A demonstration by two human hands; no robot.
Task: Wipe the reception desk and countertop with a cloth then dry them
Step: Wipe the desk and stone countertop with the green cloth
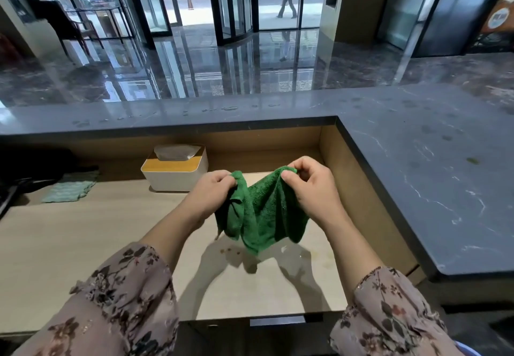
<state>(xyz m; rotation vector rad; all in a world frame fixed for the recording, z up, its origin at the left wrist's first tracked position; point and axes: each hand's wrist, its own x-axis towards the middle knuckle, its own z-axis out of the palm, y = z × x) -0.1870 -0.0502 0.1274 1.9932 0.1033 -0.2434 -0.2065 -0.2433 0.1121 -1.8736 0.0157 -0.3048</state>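
A: Noting pale folded cloth point(71, 190) far left on table point(83, 244), tissue box point(175, 168) beside it. Pinching, left hand point(214, 189) on one top corner of green cloth point(261, 211), right hand point(308, 186) on the other; hanging above table.
B: Probably opening it out before wiping. Next calling for flattening, then pressing onto spotted countertop point(417, 161), right.

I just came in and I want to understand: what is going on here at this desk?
A person behind the desk holds a dark green cloth up with both hands: the left hand pinches one top corner, the right hand the other. The cloth hangs over the desk, not yet wiping. A few spots lie on the desk under it, and the countertop shows droplets and smudges. A tissue box and a pale green cloth sit further left.
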